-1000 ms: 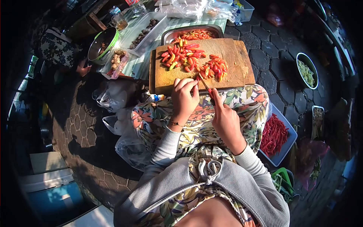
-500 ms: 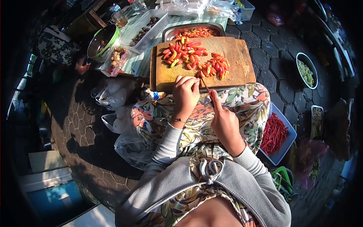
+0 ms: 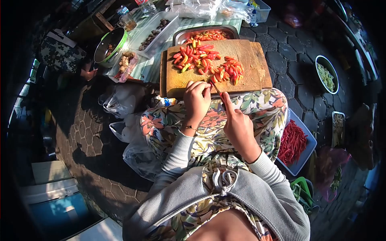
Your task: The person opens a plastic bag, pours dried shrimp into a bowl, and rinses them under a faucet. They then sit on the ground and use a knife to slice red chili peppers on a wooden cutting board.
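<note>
A wooden cutting board (image 3: 245,52) rests across the lap, bearing red and yellow chilies (image 3: 197,55) in one pile and cut chili pieces (image 3: 228,71) in another. My right hand (image 3: 238,126) grips a knife (image 3: 218,91), its index finger stretched along the top and the blade pointing up-left at the board's near edge. At that same edge my left hand (image 3: 197,100) is closed, fingertips pinching a chili (image 3: 210,83) beside the knife tip. Most of that chili is hidden by the fingers.
Beyond the board is a metal tray (image 3: 177,36) of chilies. Left of it stand a plastic container (image 3: 171,26), a green-rimmed pan (image 3: 105,42) and a ginger pack (image 3: 124,66). On the right are a tray (image 3: 307,150) of long red chilies and a bowl (image 3: 335,68) of pale green pieces.
Both hands stay at the board's near edge with only slight shifts of the fingers and knife. A red chili tip now shows at the left fingertips. The piles look the same.
</note>
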Demonstrator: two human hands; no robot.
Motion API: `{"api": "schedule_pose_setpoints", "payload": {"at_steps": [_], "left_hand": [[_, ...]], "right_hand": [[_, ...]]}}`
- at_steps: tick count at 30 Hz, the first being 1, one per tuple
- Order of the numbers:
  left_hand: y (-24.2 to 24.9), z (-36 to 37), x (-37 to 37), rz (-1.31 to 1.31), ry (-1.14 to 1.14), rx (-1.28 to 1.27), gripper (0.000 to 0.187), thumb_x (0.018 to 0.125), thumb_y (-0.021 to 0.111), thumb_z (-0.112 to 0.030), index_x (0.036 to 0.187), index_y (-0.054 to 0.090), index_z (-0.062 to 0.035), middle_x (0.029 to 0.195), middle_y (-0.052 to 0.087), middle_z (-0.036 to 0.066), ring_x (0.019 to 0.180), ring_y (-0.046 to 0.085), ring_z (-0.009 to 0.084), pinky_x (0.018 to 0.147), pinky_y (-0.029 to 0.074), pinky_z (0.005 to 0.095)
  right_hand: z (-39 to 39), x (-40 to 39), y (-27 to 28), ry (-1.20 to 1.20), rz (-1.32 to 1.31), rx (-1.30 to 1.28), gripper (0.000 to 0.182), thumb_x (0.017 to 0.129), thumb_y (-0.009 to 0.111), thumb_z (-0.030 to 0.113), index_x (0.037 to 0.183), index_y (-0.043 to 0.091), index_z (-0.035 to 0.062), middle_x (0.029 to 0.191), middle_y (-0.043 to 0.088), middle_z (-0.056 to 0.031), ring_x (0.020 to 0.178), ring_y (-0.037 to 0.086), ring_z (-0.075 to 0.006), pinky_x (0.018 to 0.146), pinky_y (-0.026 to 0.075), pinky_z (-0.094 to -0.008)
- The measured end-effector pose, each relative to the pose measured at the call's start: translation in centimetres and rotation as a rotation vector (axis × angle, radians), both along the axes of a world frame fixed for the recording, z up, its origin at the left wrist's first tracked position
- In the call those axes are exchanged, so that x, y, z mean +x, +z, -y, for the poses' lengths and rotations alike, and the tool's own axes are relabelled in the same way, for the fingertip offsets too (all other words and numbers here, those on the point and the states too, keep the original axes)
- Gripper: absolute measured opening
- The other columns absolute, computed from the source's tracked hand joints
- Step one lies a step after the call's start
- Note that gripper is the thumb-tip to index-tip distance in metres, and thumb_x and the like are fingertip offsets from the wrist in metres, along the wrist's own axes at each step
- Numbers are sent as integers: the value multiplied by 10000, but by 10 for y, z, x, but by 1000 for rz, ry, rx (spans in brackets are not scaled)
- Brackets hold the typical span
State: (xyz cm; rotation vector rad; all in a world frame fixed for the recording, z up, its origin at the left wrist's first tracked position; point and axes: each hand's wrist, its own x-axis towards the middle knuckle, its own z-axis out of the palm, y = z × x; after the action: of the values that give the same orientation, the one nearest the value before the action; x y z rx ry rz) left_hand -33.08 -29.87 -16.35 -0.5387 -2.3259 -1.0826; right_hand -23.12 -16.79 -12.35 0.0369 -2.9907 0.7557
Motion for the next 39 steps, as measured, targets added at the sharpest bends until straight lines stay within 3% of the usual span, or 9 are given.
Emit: {"api": "schedule_pose_setpoints", "payload": {"at_steps": [10,11,12,15,18,22,27,32,39], "left_hand": [[1,-4,1,-20,46,-44,30,718,630,-11,740,613,-22,752,613,98,726,550,298,677,457,369],[0,-5,1,-38,56,-44,22,724,626,-13,731,607,-21,735,600,105,723,543,302,672,453,377],[0,-5,1,-41,59,-43,22,724,626,-13,731,607,-21,735,600,105,723,543,302,672,453,377],[2,-4,-1,-20,60,-48,12,741,606,-13,750,603,-20,747,594,109,740,543,305,680,451,378],[14,1,-8,21,128,-119,94,760,573,3,840,620,-15,786,591,128,761,555,325,701,446,393],[27,13,-36,-24,-31,-267,171,712,537,83,827,625,-7,840,591,131,861,529,324,766,436,389],[20,19,-57,-39,-116,-402,124,708,570,68,794,615,-8,817,575,120,841,515,315,763,429,386],[22,22,-59,-30,-113,-421,92,727,610,25,809,596,-14,815,553,110,845,502,312,753,424,388],[27,27,-38,-38,-15,-281,81,746,635,-28,801,577,-21,792,584,112,814,526,315,733,429,395]], "right_hand": [[6,7,-8,-16,-35,90,755,712,554,35,1413,278,87,634,581,-150,503,603,-290,459,501,-396],[4,13,-2,-28,18,44,754,702,511,-18,1411,284,100,631,583,-200,525,595,-347,487,488,-448],[1,18,3,-25,15,45,754,702,511,-18,1411,284,100,631,583,-200,525,595,-347,487,488,-448],[-14,25,5,-6,49,44,778,703,536,-4,1421,259,106,619,564,-160,501,594,-311,456,487,-418],[-22,23,12,20,27,-32,770,706,528,-9,1420,262,107,637,564,-173,521,596,-330,478,490,-429],[-14,15,8,40,9,-27,746,715,524,5,1412,279,107,683,583,-192,541,604,-335,496,497,-427],[-9,2,-6,68,5,-30,712,738,526,22,1406,293,107,680,588,-196,549,611,-330,495,500,-420],[-20,-5,-4,-40,-20,-88,702,733,522,12,1395,303,89,662,593,-200,552,611,-334,495,498,-421],[-1,-5,-3,52,-31,-131,696,724,524,9,1383,315,80,649,582,-202,554,605,-344,497,489,-441]]}}
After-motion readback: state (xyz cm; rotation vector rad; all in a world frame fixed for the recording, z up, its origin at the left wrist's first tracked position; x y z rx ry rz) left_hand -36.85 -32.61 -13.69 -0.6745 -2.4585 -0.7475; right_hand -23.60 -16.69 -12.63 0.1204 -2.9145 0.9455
